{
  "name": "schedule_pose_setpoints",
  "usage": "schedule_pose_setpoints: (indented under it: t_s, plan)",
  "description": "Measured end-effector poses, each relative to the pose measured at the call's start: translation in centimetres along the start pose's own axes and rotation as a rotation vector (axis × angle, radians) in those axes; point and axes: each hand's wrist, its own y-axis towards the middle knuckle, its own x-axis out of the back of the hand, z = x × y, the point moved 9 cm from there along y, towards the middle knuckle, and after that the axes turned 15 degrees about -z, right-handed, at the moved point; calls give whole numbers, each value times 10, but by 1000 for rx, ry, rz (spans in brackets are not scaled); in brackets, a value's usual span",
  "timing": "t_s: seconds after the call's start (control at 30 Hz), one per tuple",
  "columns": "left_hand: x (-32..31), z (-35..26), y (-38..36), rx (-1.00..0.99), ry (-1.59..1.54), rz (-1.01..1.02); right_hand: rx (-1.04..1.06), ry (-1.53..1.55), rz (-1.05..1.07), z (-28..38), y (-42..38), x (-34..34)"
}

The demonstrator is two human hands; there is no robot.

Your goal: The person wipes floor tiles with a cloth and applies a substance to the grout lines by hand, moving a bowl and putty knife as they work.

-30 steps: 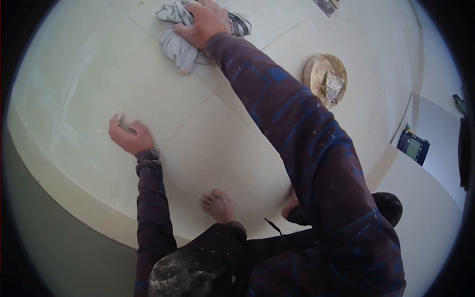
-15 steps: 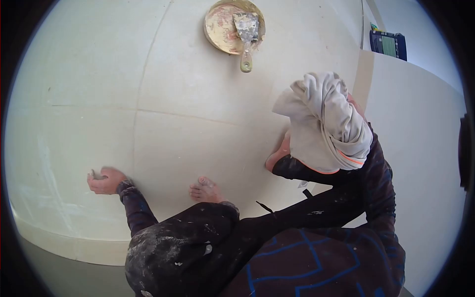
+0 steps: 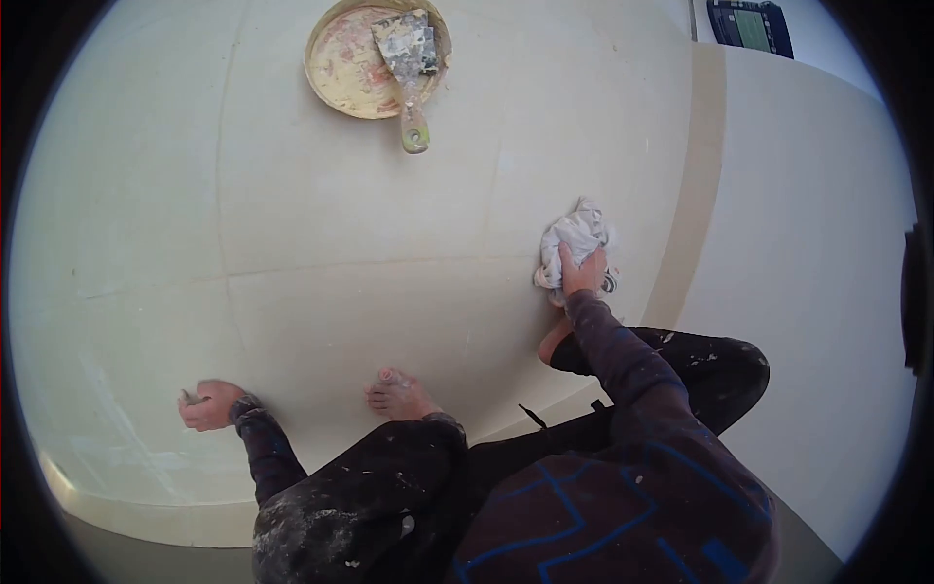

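Note:
A crumpled white cloth (image 3: 576,232) lies bunched on the tiled floor near my right foot. My right hand (image 3: 586,273) is closed over it and presses it down. My left hand (image 3: 209,405) rests low over the floor on the left, its fingers curled together. A small greyish bit shows at those fingertips, too little to name. At the top, a round pan (image 3: 326,92) smeared with cream and reddish paste carries a putty knife (image 3: 413,117), whose handle hangs over the rim. Neither hand is near the pan.
My bare left foot (image 3: 401,397) is planted between my hands. A tan strip (image 3: 696,185) runs along the floor's right side beside a white panel (image 3: 808,195). A dark package with a green label (image 3: 751,29) stands at the top right.
My right hand has brought the cloth down from a raised, draped position above my right knee to the floor, where it is now bunched. My left hand stays in its place; the view has shifted.

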Motion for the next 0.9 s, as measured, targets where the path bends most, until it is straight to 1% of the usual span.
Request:
schedule_pose_setpoints:
  t_s: [0.03, 0.07, 0.1, 0.13, 0.17, 0.2, 0.23, 0.27, 0.33, 0.37, 0.4, 0.43, 0.47, 0.5, 0.53, 0.57, 0.6, 0.63, 0.67, 0.7, 0.73, 0.77, 0.8, 0.83, 0.87, 0.9]
  plan:
    - [1, 2, 4, -19, -25, 10, 72, 50, -39, 24, -26, -7]
    - [2, 3, 5, -28, 28, 1, 60, 90, 91, 75, -64, -2]
    - [1, 0, 2, -23, 74, -17, 153, 127, 67, 123, -110, -5]
    - [0, 5, -1, 27, 88, -36, 251, 113, 85, 177, -158, -3]
    - [0, 4, -1, -10, 92, -62, 362, 202, 225, 230, -204, -4]
    - [-8, 12, -1, -14, 63, -62, 517, 347, 380, 289, -245, 6]
    - [-12, 20, -2, -13, 76, -60, 623, 489, 581, 333, -289, 9]
    - [-15, 20, -6, -1, 85, -67, 716, 680, 665, 364, -326, 12]
    - [-28, 19, -1, -8, 90, -73, 719, 853, 840, 389, -360, 17]
    - [-35, 33, 2, -11, 101, -77, 712, 873, 815, 389, -345, 21]
    - [-42, 53, 3, -10, 120, -78, 706, 991, 929, 379, -328, 32]
    - [-45, 56, 2, -7, 147, -78, 701, 1105, 1051, 364, -305, 49]
    - [-28, 36, 4, 3, 137, -87, 765, 1057, 1057, 342, -270, 61]
    - [3, -8, -1, -152, 194, 30, 821, 1013, 1065, 316, -229, 73]
    - [28, -18, -46, -305, 250, 147, 881, 890, 1106, 285, -190, 77]
    - [64, -12, -117, -460, 304, 261, 918, 807, 1063, 251, -149, 81]
    - [104, -19, -198, -615, 357, 377, 933, 689, 1046, 213, -105, 87]
    - [140, -33, -272, -848, 476, 557, 933, 523, 1001, 174, -61, 94]
    - [162, -38, -321, -974, 547, 725, 900, 432, 943, 136, -21, 103]
    - [156, -28, -330, -875, 525, 992, 850, 339, 903, 99, 18, 114]
    - [158, -29, -332, -887, 523, 989, 766, 311, 874, 64, 52, 123]
    - [164, -38, -326, -1044, 515, 700, 671, 215, 860, 26, 83, 122]
    - [159, -12, -332, -1188, 498, 396, 570, 125, 848, -10, 105, 119]
    - [115, 48, -337, -1006, 497, 460, 560, 140, 843, -39, 105, 107]
    - [71, 31, -242, -819, 374, 518, 519, 179, 610, -69, 117, 88]
    - [24, 34, -154, -641, 252, 576, 471, 221, 381, -98, 123, 65]
